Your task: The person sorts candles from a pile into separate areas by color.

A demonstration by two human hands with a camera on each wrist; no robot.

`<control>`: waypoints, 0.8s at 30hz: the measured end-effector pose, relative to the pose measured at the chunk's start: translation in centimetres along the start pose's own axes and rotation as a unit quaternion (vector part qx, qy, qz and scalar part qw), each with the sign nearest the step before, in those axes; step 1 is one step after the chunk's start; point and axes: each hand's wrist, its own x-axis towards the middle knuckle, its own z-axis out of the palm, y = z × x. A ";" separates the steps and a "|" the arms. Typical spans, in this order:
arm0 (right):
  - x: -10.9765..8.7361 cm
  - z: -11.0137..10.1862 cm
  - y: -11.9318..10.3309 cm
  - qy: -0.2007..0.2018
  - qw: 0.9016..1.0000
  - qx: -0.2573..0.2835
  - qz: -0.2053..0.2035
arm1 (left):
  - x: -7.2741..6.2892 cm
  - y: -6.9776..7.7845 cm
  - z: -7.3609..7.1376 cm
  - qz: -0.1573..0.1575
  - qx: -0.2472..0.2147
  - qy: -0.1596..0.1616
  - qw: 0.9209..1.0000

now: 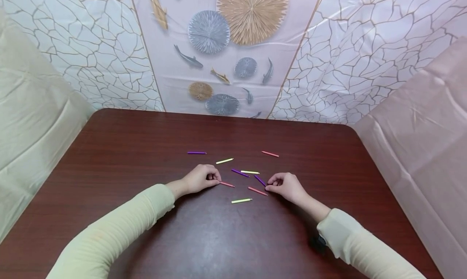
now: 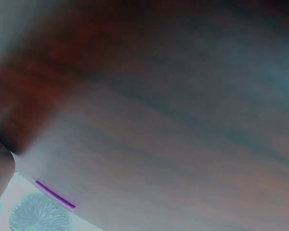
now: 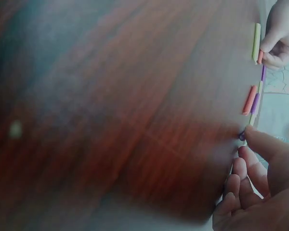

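My left hand (image 1: 200, 178) pinches one end of a slim coral-red candle (image 1: 228, 184) between thumb and fingers; the candle points right, low over the table. At the right, my right hand (image 1: 288, 187) pinches the near end of a purple candle (image 1: 260, 180), its thumb and forefinger close to the tabletop. Between the hands lie a second coral candle (image 1: 257, 191), another purple candle (image 1: 240, 173) and a yellow candle (image 1: 250, 172). In the right wrist view, the right thumb (image 3: 265, 144) meets the purple candle's end (image 3: 242, 136). The left wrist view shows little of the left hand (image 2: 0, 168).
Farther back on the dark wooden table (image 1: 127, 149) lie a purple candle (image 1: 197, 153), a yellow candle (image 1: 224, 161) and a coral candle (image 1: 270, 153). A yellow-green candle (image 1: 241, 200) lies nearer the front. A patterned cloth (image 1: 219, 76) hangs behind the table.
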 end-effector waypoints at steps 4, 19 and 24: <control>-0.1 0.0 0.1 0.008 1.000 -0.019 -0.001 | 0.0 0.0 0.0 0.002 -0.003 0.000 1.000; -0.6 -1.4 0.8 0.001 0.999 -0.042 -0.008 | 0.0 0.0 -0.1 -0.002 -0.006 -0.004 1.000; -0.6 -1.5 0.8 -0.006 0.999 -0.037 -0.005 | 0.0 -0.1 -0.1 -0.006 -0.008 -0.003 1.000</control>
